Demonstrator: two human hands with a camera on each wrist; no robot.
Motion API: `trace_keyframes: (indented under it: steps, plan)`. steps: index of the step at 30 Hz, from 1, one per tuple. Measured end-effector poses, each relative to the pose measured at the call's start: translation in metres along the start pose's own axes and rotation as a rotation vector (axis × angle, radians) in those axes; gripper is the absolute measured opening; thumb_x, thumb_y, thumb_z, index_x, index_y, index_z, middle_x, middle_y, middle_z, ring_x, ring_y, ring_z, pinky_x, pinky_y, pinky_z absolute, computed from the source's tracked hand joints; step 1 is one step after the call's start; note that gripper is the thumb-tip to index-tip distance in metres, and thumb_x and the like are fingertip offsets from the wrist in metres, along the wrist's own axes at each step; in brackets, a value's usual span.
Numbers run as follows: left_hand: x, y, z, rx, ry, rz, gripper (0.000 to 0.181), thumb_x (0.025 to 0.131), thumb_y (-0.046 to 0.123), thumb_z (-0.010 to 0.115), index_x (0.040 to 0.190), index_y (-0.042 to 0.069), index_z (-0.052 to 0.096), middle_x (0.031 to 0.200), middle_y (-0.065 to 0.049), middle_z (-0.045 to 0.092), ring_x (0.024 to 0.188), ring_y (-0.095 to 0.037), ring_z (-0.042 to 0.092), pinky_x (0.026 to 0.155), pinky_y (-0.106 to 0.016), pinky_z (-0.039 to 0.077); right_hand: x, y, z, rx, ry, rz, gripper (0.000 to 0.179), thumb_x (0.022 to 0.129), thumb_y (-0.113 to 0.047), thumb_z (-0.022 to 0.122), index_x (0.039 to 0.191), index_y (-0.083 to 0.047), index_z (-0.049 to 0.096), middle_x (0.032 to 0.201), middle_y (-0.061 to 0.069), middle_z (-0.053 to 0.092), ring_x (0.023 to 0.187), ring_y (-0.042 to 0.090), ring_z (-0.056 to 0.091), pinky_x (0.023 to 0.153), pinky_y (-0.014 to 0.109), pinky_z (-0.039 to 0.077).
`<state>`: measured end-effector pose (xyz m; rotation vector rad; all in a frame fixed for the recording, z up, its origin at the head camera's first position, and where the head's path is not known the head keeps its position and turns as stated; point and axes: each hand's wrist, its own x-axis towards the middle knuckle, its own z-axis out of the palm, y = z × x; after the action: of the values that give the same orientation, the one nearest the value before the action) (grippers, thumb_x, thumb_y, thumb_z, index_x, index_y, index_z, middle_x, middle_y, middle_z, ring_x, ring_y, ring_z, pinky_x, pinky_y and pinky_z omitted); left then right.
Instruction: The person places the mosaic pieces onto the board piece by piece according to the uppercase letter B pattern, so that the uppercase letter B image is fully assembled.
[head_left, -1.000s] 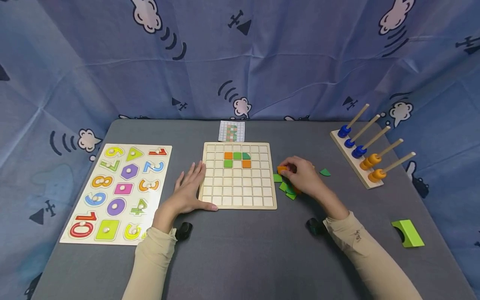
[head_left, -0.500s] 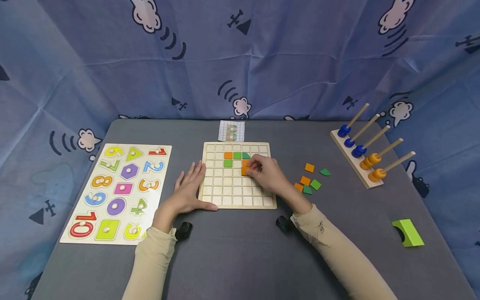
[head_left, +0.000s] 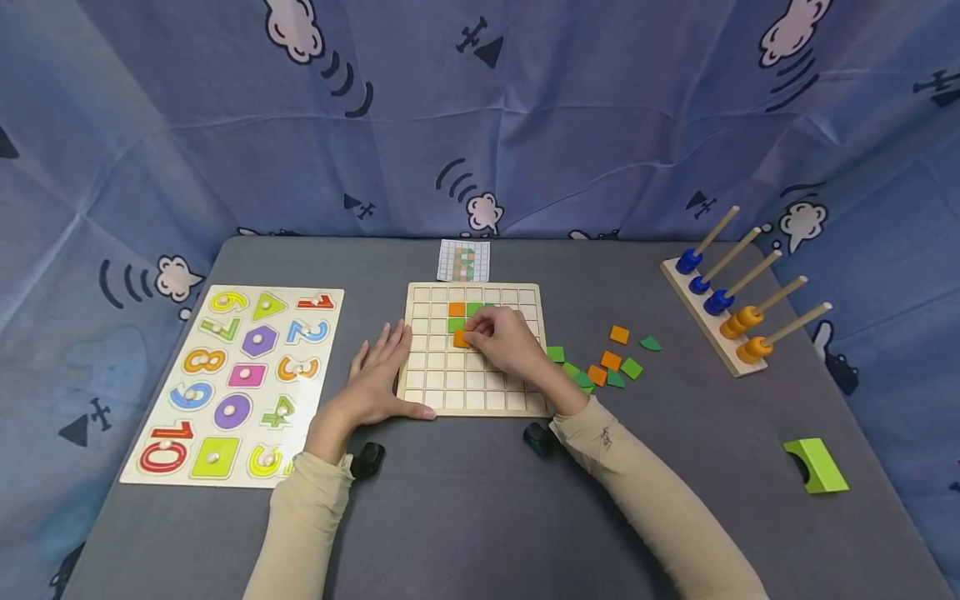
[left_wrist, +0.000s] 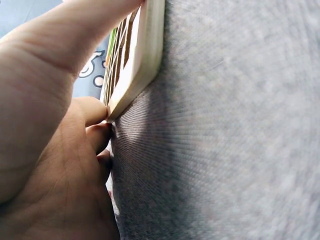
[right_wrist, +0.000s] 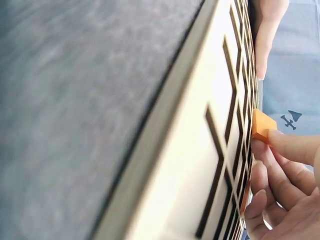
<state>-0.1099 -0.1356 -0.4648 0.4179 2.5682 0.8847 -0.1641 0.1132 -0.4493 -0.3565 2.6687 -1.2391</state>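
Observation:
My right hand [head_left: 506, 340] pinches a small orange square tile [head_left: 460, 339] between thumb and fingertips, over the wooden grid board [head_left: 442, 400]. In the right wrist view, the orange tile [right_wrist: 263, 125] is at the grid's surface, slightly tilted. A green square tile [head_left: 457, 326] lies just beyond it, with an orange tile [head_left: 457, 309] behind that and another green tile [head_left: 474, 309] to the side. My right hand covers the other tiles on the board. My left hand [head_left: 375, 375] rests along the board's left edge, fingers straight and thumb at the near corner.
Loose green and orange tiles [head_left: 611, 361] lie right of the board. A pattern card [head_left: 463, 262] sits behind it. The number puzzle [head_left: 243, 377] is at left. A bead abacus [head_left: 716, 321] and a green arch block [head_left: 816, 467] stand at right.
My right hand has carried an orange tile left from the loose pile onto the board, then farther left across the grid. My left hand has stayed in place.

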Motion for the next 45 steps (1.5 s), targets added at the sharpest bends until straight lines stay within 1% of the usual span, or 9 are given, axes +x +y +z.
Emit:
trace_keyframes:
  steps: [9, 16, 21, 27, 31, 35, 39, 42, 45]
  plan:
    - [0.001, 0.001, -0.001, -0.008, -0.003, 0.013, 0.14, 0.076, 0.05, 0.094, 0.171, 0.006, 0.001, 0.18, -0.011, -0.006, 0.167, -0.033, -0.012, 0.132, -0.06, -0.009, 0.002, -0.006, 0.004, -0.017, -0.025, -0.016, 0.006, 0.099, -0.012, 0.076, 0.096, -0.007, 0.078, 0.086, 0.006, 0.071, 0.077, 0.016, 0.061, 0.071, 0.026, 0.049]
    - [0.001, 0.001, -0.001, 0.006, -0.002, -0.005, 0.139, 0.077, 0.049, 0.094, 0.171, 0.007, 0.001, 0.181, -0.01, -0.005, 0.167, -0.032, -0.011, 0.132, -0.059, -0.008, 0.002, -0.007, 0.005, -0.064, -0.02, -0.01, 0.007, 0.099, -0.015, 0.077, 0.097, -0.009, 0.08, 0.086, 0.005, 0.071, 0.076, 0.016, 0.06, 0.07, 0.028, 0.048]
    - [0.0, 0.001, 0.0, 0.009, -0.005, -0.014, 0.139, 0.077, 0.049, 0.094, 0.171, 0.007, 0.0, 0.181, -0.009, -0.005, 0.167, -0.032, -0.011, 0.132, -0.059, -0.007, 0.003, -0.006, 0.005, -0.082, -0.016, -0.012, 0.005, 0.098, -0.013, 0.078, 0.096, -0.009, 0.081, 0.088, 0.005, 0.073, 0.078, 0.016, 0.062, 0.071, 0.028, 0.049]
    - [0.0, 0.002, -0.001, 0.002, -0.004, -0.014, 0.139, 0.077, 0.049, 0.094, 0.171, 0.008, 0.001, 0.181, -0.009, -0.005, 0.167, -0.032, -0.011, 0.132, -0.059, -0.008, 0.003, -0.005, 0.004, -0.087, -0.006, -0.012, 0.006, 0.097, -0.011, 0.078, 0.092, -0.01, 0.08, 0.089, 0.005, 0.073, 0.079, 0.017, 0.063, 0.071, 0.029, 0.05]
    - [0.001, 0.001, 0.0, 0.001, -0.004, -0.014, 0.139, 0.077, 0.049, 0.094, 0.171, 0.007, 0.001, 0.181, -0.009, -0.005, 0.167, -0.032, -0.011, 0.132, -0.059, -0.007, -0.002, -0.001, 0.001, -0.077, -0.007, -0.036, 0.005, 0.096, -0.006, 0.077, 0.092, -0.008, 0.08, 0.091, 0.006, 0.073, 0.082, 0.018, 0.063, 0.074, 0.03, 0.051]
    - [0.001, 0.001, 0.0, -0.003, -0.005, -0.006, 0.139, 0.077, 0.049, 0.094, 0.171, 0.007, 0.001, 0.18, -0.01, -0.005, 0.167, -0.032, -0.011, 0.132, -0.059, -0.008, -0.009, 0.008, -0.005, -0.068, -0.025, -0.103, 0.005, 0.095, -0.004, 0.077, 0.095, -0.007, 0.08, 0.097, 0.007, 0.073, 0.089, 0.021, 0.062, 0.08, 0.032, 0.051]
    - [0.001, 0.001, 0.0, -0.006, -0.003, 0.003, 0.14, 0.076, 0.049, 0.094, 0.171, 0.008, 0.0, 0.18, -0.009, -0.006, 0.167, -0.033, -0.012, 0.132, -0.059, -0.008, -0.019, 0.016, -0.015, -0.066, -0.031, -0.139, 0.005, 0.094, -0.003, 0.078, 0.097, -0.008, 0.08, 0.102, 0.009, 0.072, 0.095, 0.025, 0.057, 0.086, 0.036, 0.047]
    - [0.001, 0.001, -0.001, -0.006, -0.004, 0.0, 0.14, 0.076, 0.049, 0.094, 0.171, 0.008, 0.0, 0.18, -0.009, -0.006, 0.167, -0.032, -0.012, 0.132, -0.058, -0.009, -0.025, 0.023, -0.024, -0.065, -0.03, -0.138, 0.007, 0.092, -0.004, 0.08, 0.099, -0.007, 0.08, 0.107, 0.011, 0.07, 0.099, 0.027, 0.055, 0.089, 0.039, 0.044]
    - [0.0, 0.001, -0.001, -0.005, -0.006, -0.001, 0.139, 0.077, 0.048, 0.094, 0.171, 0.007, 0.0, 0.18, -0.009, -0.006, 0.167, -0.032, -0.012, 0.132, -0.059, -0.008, -0.031, 0.029, -0.034, -0.072, -0.034, -0.115, 0.013, 0.091, -0.005, 0.081, 0.104, -0.006, 0.079, 0.114, 0.013, 0.069, 0.106, 0.029, 0.054, 0.095, 0.044, 0.042]
